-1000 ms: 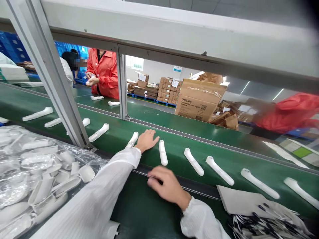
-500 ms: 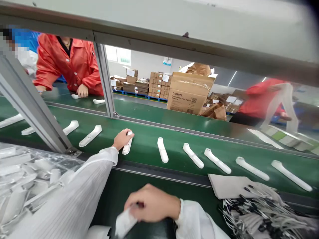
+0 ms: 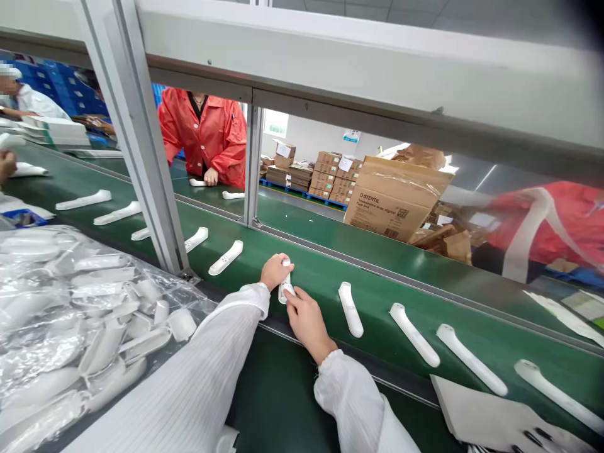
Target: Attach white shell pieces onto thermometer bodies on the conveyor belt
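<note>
- The green belt (image 3: 330, 264) ran across in front of you and carried a row of white thermometers; against a moment earlier, the row had shifted along with your view.
- A clear bag of white shells (image 3: 70, 314) lay on the table at your left.
- A person in a red coat (image 3: 207, 135) leaned on the far belt.
- Your left hand (image 3: 275, 272) had stayed on the same thermometer (image 3: 285, 286), fingers curled around its upper end.
- Your right hand (image 3: 306, 318), which had been down at the table clutching something white, had come up; its fingertips (image 3: 290, 294) now pressed the thermometer's lower end, so both hands gripped one piece on the belt.
</note>
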A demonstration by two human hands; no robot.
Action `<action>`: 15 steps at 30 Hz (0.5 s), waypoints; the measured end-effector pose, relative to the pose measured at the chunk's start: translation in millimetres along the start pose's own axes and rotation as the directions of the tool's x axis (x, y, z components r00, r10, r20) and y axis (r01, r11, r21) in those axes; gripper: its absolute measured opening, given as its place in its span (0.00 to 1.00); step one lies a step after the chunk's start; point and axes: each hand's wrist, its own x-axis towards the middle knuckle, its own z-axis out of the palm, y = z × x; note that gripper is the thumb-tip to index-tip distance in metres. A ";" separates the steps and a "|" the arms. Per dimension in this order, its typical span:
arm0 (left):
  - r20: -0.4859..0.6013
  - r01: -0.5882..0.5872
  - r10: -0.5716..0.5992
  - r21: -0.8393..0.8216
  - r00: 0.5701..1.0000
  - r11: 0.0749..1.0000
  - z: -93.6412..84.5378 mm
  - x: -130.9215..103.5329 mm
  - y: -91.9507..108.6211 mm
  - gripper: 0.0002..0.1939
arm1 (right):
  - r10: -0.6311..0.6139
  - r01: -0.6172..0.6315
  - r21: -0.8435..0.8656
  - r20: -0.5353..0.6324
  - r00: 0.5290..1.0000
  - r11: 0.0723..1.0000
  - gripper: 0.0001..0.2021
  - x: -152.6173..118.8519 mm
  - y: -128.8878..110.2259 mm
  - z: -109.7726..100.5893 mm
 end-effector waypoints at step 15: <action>0.186 -0.014 0.012 0.010 0.982 1.000 20.3 -2.6 32.4 0.20 | 0.016 -0.007 -0.287 0.031 0.999 0.958 0.16 -5.5 1.2 -13.6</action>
